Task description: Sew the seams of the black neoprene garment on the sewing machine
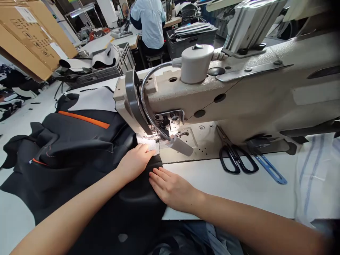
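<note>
A large black leather-like piece (90, 148) spreads over the table to the left of the sewing machine (212, 92) and hangs over the front edge. A small white textured patch (151, 144) lies on it beside the lit needle area. My left hand (135, 161) is closed, its fingers and thumb pressed together on the edge of this patch; the fingertips are partly hidden. Close to the front edge of the machine bed, my right hand (171, 187) rests flat with fingers stretched out on the black piece's right edge. An orange strip (84, 119) runs across the black piece.
Black-handled scissors (235, 156) and a blue-handled tool (271, 170) lie right of the needle. A small lamp (180, 145) on a flexible metal hose shines there. A grey crate (106, 71) and cardboard boxes (34, 35) stand behind left. Another person (150, 24) is farther back.
</note>
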`<state>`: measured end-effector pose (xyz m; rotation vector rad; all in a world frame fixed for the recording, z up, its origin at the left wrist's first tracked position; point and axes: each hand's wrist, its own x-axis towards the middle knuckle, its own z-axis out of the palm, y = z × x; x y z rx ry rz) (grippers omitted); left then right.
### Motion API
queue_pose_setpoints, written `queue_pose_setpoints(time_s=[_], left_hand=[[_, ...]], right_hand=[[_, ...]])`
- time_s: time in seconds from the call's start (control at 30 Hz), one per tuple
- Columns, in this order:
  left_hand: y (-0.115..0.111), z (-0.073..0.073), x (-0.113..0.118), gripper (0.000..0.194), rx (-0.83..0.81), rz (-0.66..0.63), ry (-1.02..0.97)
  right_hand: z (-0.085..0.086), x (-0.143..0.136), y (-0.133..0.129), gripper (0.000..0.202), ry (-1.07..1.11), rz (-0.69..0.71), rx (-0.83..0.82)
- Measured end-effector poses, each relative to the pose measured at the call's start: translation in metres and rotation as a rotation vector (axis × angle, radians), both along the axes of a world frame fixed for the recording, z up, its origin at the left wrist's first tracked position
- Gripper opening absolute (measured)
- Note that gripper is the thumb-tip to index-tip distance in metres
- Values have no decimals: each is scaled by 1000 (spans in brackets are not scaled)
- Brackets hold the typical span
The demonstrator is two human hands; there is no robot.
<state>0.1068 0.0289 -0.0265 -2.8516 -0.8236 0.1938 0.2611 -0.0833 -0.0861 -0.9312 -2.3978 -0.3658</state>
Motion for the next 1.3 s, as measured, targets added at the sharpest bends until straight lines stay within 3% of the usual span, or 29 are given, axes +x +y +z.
queue_pose_setpoints(time_s=[0.23, 0.47, 0.7, 1.0, 1.13, 1.3], left_hand=[[6, 4, 14, 22, -42, 72, 70], [21, -2, 24, 22, 21, -8, 58], [21, 4, 14, 19, 263, 8, -21], [31, 0, 14, 23, 18, -170, -96], [28, -3, 24, 23, 34, -165, -103], [24, -3, 26, 20, 12, -90, -27]], right_hand=[[4, 12, 12, 30, -48, 27, -21], [5, 26, 35, 33, -47, 11, -19], [5, 26, 34, 34, 18, 17, -83], [-2, 22, 34, 37, 10, -5, -82], [0, 23, 41, 47, 10, 26, -228], [12, 34, 46, 60, 38, 240, -477]])
